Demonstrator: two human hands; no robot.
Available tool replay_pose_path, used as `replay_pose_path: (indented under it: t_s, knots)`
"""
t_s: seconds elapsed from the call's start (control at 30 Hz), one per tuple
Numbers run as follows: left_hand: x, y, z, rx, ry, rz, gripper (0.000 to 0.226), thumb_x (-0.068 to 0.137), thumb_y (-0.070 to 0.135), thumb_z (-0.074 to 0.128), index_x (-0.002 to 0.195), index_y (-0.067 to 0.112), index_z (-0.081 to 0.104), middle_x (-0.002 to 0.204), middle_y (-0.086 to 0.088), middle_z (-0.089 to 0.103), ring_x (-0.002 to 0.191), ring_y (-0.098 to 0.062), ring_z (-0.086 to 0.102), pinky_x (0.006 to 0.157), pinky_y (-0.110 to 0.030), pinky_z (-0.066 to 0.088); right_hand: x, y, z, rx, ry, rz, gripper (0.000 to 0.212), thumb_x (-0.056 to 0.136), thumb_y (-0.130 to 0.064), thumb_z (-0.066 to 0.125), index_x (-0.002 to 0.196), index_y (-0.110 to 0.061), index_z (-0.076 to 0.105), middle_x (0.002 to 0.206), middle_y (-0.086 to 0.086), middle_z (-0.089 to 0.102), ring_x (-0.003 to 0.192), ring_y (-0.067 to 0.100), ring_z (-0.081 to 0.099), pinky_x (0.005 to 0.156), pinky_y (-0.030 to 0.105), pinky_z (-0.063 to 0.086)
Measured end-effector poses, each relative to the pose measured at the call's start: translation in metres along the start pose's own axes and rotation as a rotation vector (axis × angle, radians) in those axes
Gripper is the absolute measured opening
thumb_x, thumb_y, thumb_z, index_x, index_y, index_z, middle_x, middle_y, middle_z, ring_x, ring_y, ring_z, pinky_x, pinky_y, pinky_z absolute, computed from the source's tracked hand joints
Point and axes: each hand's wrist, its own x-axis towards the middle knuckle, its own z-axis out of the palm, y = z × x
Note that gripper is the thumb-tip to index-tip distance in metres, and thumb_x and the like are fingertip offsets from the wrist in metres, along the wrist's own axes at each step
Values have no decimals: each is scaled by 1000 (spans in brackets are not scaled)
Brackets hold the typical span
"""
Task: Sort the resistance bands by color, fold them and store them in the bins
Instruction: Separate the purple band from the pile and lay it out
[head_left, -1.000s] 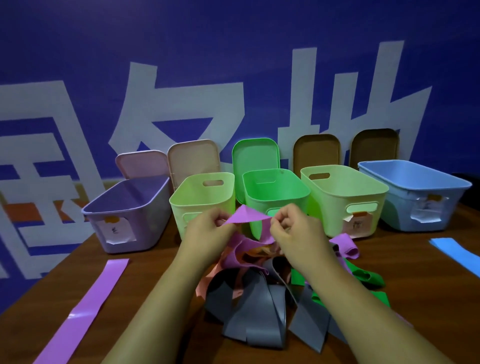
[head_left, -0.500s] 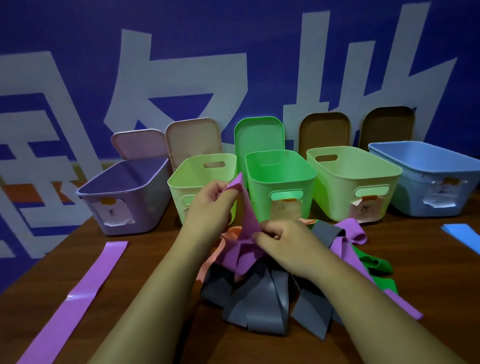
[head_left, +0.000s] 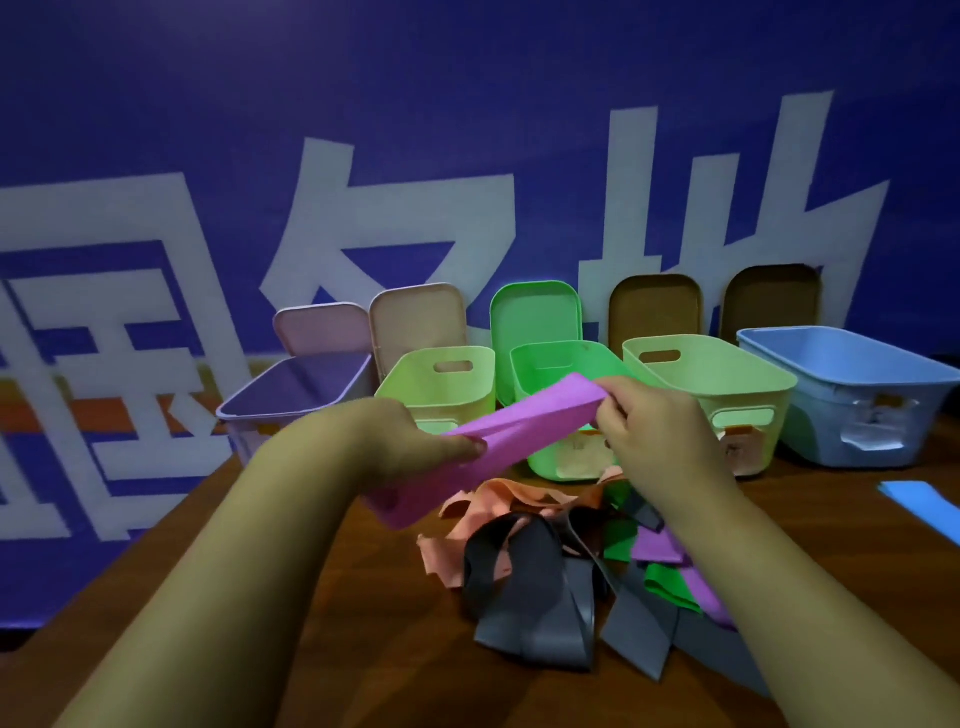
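A purple resistance band (head_left: 519, 423) is stretched in the air between my hands, above the table. My left hand (head_left: 415, 447) grips its lower left part and my right hand (head_left: 649, 431) pinches its upper right end. Below them a tangled pile of bands (head_left: 561, 561) lies on the table: orange, grey, green and purple. Behind stands a row of open bins: a purple bin (head_left: 291, 395), a light green bin (head_left: 441, 374), a green bin (head_left: 561, 364), another light green bin (head_left: 727, 374) and a blue bin (head_left: 857, 395).
Lids lean against the blue wall behind the bins, among them a green lid (head_left: 535, 312) and a brown lid (head_left: 654, 306). A blue band (head_left: 924, 506) lies flat at the table's right edge. The brown table (head_left: 311, 623) ends at the left near the wall.
Both hands have lifted the purple band out of the pile and pulled it out long; the left hand moved down and left, the right hand up and right. The view shifted left.
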Motion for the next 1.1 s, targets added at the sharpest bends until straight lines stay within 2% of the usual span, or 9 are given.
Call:
replay_pose_path:
  t_s: [0.13, 0.23, 0.33, 0.43, 0.5, 0.67, 0.8, 0.97, 1.1]
  knots:
    - [-21, 5, -13, -196, -302, -232, 107, 78, 84, 66, 137, -5, 56, 97, -19, 73, 102, -35, 74, 101, -43, 57, 8, -11, -19, -23, 62, -60, 28, 108, -25, 58, 131, -23, 73, 86, -3, 72, 73, 16, 65, 64, 36, 59]
    - [-20, -3, -19, -26, -272, 18, 98, 71, 93, 62, 124, 11, 66, 97, -7, 75, 89, -26, 71, 90, -38, 55, 7, -26, -22, 44, 55, -31, 26, 107, -22, 58, 126, -22, 76, 87, -2, 74, 75, 16, 66, 65, 32, 56]
    - [-22, -11, -12, -190, -307, 373, 68, 78, 84, 70, 118, 29, 73, 109, -2, 78, 96, -21, 75, 87, -38, 58, 4, -42, -20, 173, -10, 3, 25, 100, -18, 60, 112, -25, 81, 79, -4, 75, 68, 16, 71, 68, 40, 60]
    - [-21, -14, 7, -423, -223, 500, 47, 83, 72, 75, 115, 37, 76, 113, 3, 76, 96, -14, 70, 82, -33, 55, 1, -56, -21, 254, -73, 35, 26, 95, -12, 59, 99, -23, 82, 73, -4, 75, 61, 6, 69, 66, 39, 59]
    - [-14, -14, 21, -423, -159, 489, 42, 86, 70, 74, 113, 38, 77, 108, 6, 77, 95, -17, 73, 85, -36, 59, 0, -63, -22, 334, -117, 68, 27, 95, -10, 59, 97, -22, 83, 73, -5, 76, 56, 5, 70, 65, 38, 60]
    - [-6, -14, 42, -365, -124, 506, 32, 96, 60, 68, 117, 36, 70, 105, 0, 73, 86, -16, 70, 82, -45, 66, 6, -71, -19, 416, -161, 113, 23, 94, -14, 61, 90, -21, 83, 71, -1, 76, 58, 16, 72, 66, 48, 63]
    - [-6, -17, 53, -640, -76, 608, 26, 93, 48, 80, 107, 27, 73, 105, -14, 73, 86, -16, 64, 82, -50, 55, 9, -76, -17, 403, -169, 96, 23, 93, -19, 62, 92, -25, 84, 72, 2, 75, 66, 25, 71, 67, 50, 61]
    - [-2, -33, 51, -848, -40, 615, 32, 87, 30, 88, 110, 12, 75, 111, -11, 78, 111, -35, 72, 104, -54, 57, 14, -77, -17, 414, -226, 160, 27, 95, -9, 60, 94, -21, 84, 73, -4, 78, 54, 15, 74, 67, 43, 64]
    - [-10, -42, 44, -856, -21, 611, 26, 87, 15, 86, 110, 9, 76, 106, -7, 80, 104, -22, 76, 90, -35, 62, 11, -70, -12, 401, -271, 203, 28, 97, -10, 58, 97, -21, 84, 75, -3, 79, 56, 16, 75, 67, 49, 66]
